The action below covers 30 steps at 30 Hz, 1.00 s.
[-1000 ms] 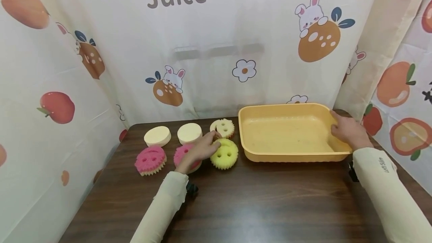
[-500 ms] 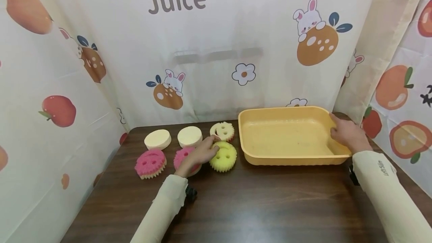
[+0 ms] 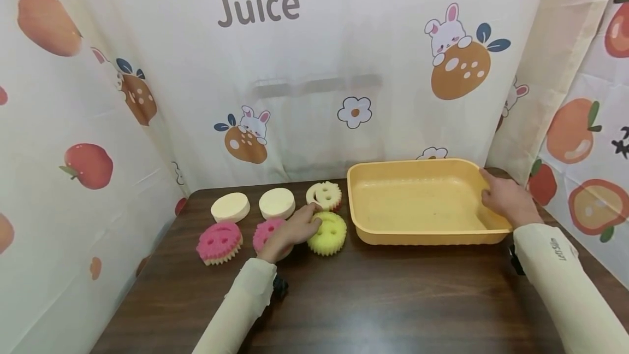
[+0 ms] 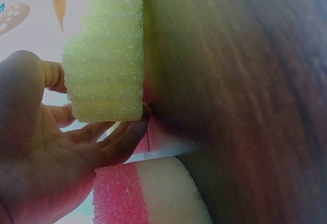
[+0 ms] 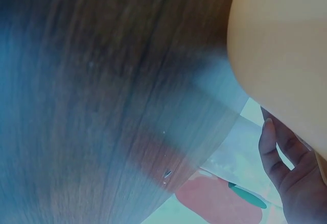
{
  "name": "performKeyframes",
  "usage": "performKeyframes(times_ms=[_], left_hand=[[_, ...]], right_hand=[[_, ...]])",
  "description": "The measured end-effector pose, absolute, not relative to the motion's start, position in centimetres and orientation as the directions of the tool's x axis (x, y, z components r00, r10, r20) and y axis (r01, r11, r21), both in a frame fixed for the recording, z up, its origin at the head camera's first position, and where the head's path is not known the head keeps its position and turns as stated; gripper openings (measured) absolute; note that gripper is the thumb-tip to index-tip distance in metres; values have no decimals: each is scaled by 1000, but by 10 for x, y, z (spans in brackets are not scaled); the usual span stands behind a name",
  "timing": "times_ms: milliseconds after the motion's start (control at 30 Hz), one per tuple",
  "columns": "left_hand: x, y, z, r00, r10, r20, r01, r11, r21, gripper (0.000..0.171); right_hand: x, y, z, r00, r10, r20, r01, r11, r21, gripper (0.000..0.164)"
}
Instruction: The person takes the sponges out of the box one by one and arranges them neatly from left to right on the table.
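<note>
My left hand (image 3: 296, 227) pinches the left edge of a yellow smiley-face sponge (image 3: 328, 236), which rests on the table. In the left wrist view the thumb lies on its top face, and the fingers reach round its thick yellow side (image 4: 104, 55). Under the left wrist sits a pink-and-cream smiley sponge (image 3: 265, 232), partly hidden by the hand. Just behind the yellow one is a cream smiley sponge (image 3: 326, 195) with a red underside. My right hand (image 3: 508, 199) grips the right rim of a yellow plastic basin (image 3: 417, 238), its fingers outside the wall in the right wrist view.
Two plain cream oval sponges (image 3: 230, 207) stand at the back left. Another pink smiley sponge (image 3: 218, 242) lies in front of them. A printed curtain (image 3: 314, 70) hangs behind and along both sides of the dark wooden table (image 3: 373, 294).
The head view has tilted slightly upward, so everything appears lower in it. Both hands keep their places at the yellow sponge and the basin rim.
</note>
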State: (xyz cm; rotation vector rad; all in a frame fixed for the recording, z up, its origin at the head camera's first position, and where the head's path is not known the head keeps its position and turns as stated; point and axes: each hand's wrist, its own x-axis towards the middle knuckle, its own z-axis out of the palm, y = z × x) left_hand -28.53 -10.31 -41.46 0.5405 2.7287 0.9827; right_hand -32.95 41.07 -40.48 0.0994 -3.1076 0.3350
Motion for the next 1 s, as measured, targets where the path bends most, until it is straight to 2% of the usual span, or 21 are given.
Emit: performKeyframes(times_ms=[233, 467, 1000], left_hand=[[-287, -102, -417, -907, 420, -34, 322, 743, 586, 36], [-286, -102, -422, -915, 401, -44, 312, 773, 552, 34], [-281, -102, -422, -928, 372, -7, 299, 757, 581, 31]], right_hand=[[-331, 412, -404, -997, -66, 34, -72, 975, -208, 66], [-328, 410, -403, -998, -60, 15, -62, 975, -214, 67], [-326, 408, -404, -999, -52, 1, -51, 969, -241, 67]])
